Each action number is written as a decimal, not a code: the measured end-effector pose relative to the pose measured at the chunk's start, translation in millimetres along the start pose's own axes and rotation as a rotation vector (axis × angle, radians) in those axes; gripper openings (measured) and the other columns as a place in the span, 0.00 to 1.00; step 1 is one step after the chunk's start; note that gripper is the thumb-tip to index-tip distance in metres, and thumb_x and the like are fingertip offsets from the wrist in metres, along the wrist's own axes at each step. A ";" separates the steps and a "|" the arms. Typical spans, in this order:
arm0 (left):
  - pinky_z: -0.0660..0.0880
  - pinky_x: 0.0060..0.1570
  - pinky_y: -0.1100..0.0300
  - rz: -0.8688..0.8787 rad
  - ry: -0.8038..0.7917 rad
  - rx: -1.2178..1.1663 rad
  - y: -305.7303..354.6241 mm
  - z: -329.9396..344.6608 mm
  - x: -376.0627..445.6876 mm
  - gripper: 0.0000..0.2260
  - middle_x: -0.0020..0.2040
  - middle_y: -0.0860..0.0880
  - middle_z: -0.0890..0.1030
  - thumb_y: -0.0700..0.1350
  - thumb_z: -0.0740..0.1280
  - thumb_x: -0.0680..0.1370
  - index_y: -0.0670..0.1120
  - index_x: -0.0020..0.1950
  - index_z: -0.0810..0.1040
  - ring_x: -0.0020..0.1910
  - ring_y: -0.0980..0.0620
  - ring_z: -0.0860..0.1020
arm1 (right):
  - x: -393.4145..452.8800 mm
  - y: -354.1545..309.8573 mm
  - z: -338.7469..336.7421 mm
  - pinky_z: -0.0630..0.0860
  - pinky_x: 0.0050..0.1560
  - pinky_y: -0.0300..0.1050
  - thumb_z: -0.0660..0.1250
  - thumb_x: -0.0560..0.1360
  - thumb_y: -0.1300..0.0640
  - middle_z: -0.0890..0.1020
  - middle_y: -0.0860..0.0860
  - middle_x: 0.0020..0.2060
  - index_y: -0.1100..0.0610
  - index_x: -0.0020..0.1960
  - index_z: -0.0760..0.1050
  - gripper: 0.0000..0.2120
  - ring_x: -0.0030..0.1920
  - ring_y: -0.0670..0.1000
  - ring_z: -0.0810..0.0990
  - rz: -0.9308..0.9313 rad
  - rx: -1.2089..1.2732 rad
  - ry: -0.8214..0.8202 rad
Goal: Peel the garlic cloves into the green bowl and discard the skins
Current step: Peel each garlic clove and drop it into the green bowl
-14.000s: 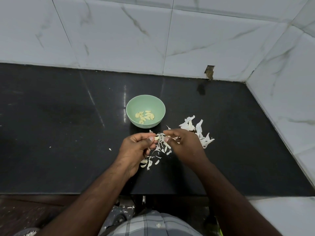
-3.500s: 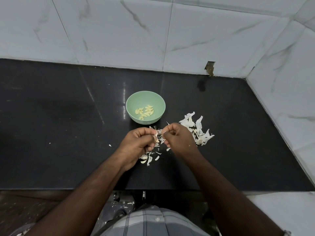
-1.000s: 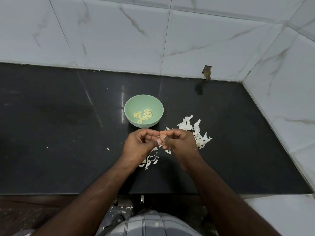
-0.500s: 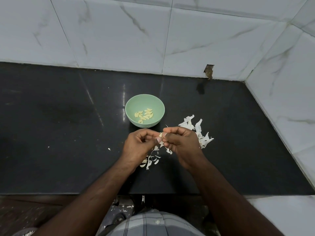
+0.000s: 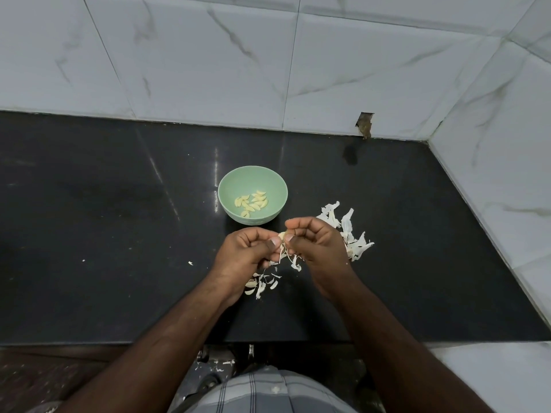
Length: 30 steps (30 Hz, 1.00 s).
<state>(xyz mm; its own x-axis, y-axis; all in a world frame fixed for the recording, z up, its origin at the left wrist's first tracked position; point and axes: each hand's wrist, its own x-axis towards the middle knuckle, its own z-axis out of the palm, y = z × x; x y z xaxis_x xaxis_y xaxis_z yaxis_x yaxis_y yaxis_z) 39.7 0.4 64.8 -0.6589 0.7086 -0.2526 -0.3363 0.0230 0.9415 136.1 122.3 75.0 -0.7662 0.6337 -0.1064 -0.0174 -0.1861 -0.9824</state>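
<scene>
Right now the small pale garlic clove (image 5: 281, 234) sits between my two hands, just on the near side of the round pale-green plastic bowl (image 5: 226, 186) and raised off the counter. Papery strips of its skin hang down below it. It is slippery-looking and tiny, so I judge the main risk is that it pops out of my pinch as I tear the skin and skids across the glossy black stone countertop (image 5: 104, 219), away from the bowl. A flake of skin could also ride along with the clove when I drop it in, and end up among the peeled yellowish cloves (image 5: 252, 202) lying in the bowl's bottom.

My left hand (image 5: 244, 251) has its fingers curled in, thumb and forefinger pinching the clove's left end. My right hand (image 5: 317, 244) is curled the same way, its thumb and fingertip nipping the other end or the skin; I cannot tell which.

Torn white garlic skins (image 5: 348, 234) lie heaped to the right of the bowl, with smaller scraps (image 5: 262, 283) nearer me, under my left wrist.
</scene>
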 end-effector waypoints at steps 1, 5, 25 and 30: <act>0.71 0.32 0.63 -0.015 0.005 -0.031 0.0 0.2 0.1 0.02 0.34 0.45 0.81 0.36 0.70 0.78 0.39 0.47 0.82 0.33 0.54 0.78 | 0.4 -0.3 0.4 0.77 0.40 0.40 0.67 0.74 0.74 0.81 0.53 0.36 0.59 0.49 0.80 0.13 0.34 0.47 0.78 -0.010 -0.019 0.002; 0.71 0.32 0.64 -0.070 0.053 -0.148 -0.7 3.9 -0.9 0.04 0.37 0.44 0.81 0.36 0.69 0.78 0.42 0.45 0.82 0.34 0.53 0.78 | 0.7 -2.1 7.1 0.75 0.38 0.38 0.66 0.73 0.76 0.80 0.52 0.35 0.58 0.49 0.78 0.15 0.32 0.45 0.77 -0.047 -0.111 0.011; 0.70 0.33 0.64 0.014 0.081 -0.017 -2.0 2.1 3.8 0.04 0.36 0.45 0.78 0.39 0.70 0.78 0.41 0.51 0.85 0.36 0.53 0.74 | 7.5 -13.5 -1.7 0.74 0.42 0.31 0.73 0.74 0.63 0.83 0.37 0.33 0.51 0.48 0.84 0.08 0.36 0.37 0.80 -0.166 -0.510 -0.009; 0.71 0.36 0.58 0.067 0.121 0.108 -6.9 -1.3 6.2 0.04 0.34 0.44 0.78 0.38 0.70 0.79 0.44 0.47 0.85 0.35 0.48 0.74 | 7.8 -7.2 7.2 0.77 0.44 0.36 0.74 0.73 0.65 0.85 0.42 0.35 0.49 0.46 0.83 0.11 0.38 0.40 0.82 -0.138 -0.413 -0.005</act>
<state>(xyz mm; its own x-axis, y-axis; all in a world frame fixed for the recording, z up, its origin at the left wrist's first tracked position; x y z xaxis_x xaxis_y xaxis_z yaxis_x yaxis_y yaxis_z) 37.0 3.8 56.5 -0.7556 0.6213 -0.2075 -0.2191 0.0588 0.9739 125.6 123.2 82.4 -0.7780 0.6276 0.0296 0.1379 0.2165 -0.9665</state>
